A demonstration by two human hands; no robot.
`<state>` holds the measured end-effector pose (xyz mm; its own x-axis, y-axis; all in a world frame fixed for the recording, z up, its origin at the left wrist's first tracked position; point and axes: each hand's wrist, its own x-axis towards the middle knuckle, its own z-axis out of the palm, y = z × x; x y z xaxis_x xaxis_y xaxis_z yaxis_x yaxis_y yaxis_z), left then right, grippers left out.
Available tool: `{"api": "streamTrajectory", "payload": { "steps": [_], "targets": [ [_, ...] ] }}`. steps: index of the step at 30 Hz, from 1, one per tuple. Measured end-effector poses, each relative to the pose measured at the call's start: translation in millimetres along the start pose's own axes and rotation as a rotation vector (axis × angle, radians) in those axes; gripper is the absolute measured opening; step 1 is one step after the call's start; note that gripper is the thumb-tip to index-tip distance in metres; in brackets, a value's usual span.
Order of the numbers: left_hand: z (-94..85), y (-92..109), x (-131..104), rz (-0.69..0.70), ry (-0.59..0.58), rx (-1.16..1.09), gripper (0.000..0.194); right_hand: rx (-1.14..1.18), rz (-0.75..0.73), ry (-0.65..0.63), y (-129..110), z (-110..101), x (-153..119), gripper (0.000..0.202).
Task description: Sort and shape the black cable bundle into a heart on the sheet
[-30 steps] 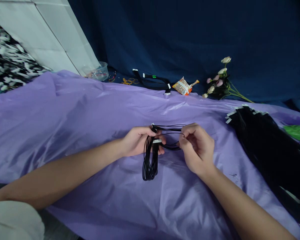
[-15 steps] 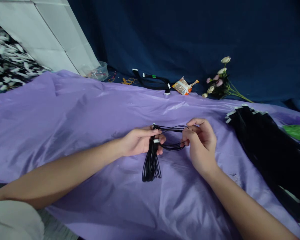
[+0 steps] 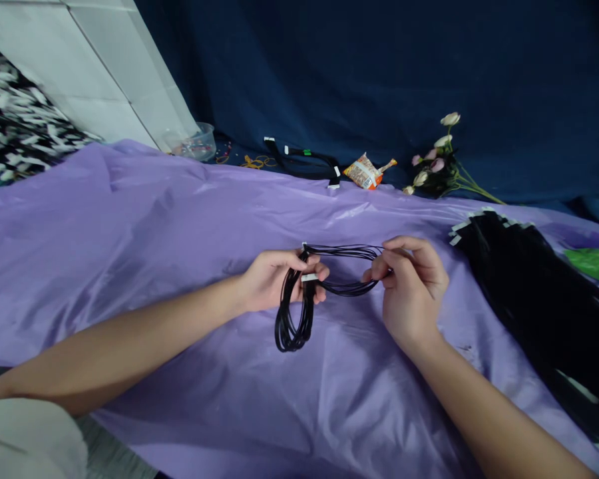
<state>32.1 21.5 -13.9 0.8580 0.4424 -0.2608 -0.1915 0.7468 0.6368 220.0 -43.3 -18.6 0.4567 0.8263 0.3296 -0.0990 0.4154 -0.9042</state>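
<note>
Near the middle of the frame the left hand is closed around a bundle of thin black cables at its white connector, a loop of the bundle hanging down below the fist onto the purple sheet that covers the table. The right hand — just to the right — pinches the far end of the same cables between thumb and fingertips, so the strands run taut between the two hands. At the right edge of the frame lies a large pile of black cables, near the right hand but apart from it, with a green leaf beyond. Along the top, against the dark blue backdrop, sit a clear plastic tub, another black cable, a snack packet and a spray of artificial flowers — all well apart from the hands.
</note>
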Motion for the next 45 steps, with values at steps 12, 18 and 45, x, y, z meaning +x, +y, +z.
{"api": "streamTrajectory", "payload": {
  "steps": [12,18,45],
  "targets": [
    [-2.2,6.9,-3.2,0.004,0.066,-0.143,0.018,-0.755,-0.553,-0.268,-3.3,-14.4,3.0,0.024],
    [-2.2,7.2,-4.2,0.007,0.046,-0.154,0.020,-1.134,-0.487,-0.174,-0.5,-14.0,7.8,0.026],
    [3.2,2.2,-5.6,0.075,0.007,-0.245,0.022,-0.876,-1.071,-0.675,-9.5,-0.9,-0.4,0.016]
  ]
}}
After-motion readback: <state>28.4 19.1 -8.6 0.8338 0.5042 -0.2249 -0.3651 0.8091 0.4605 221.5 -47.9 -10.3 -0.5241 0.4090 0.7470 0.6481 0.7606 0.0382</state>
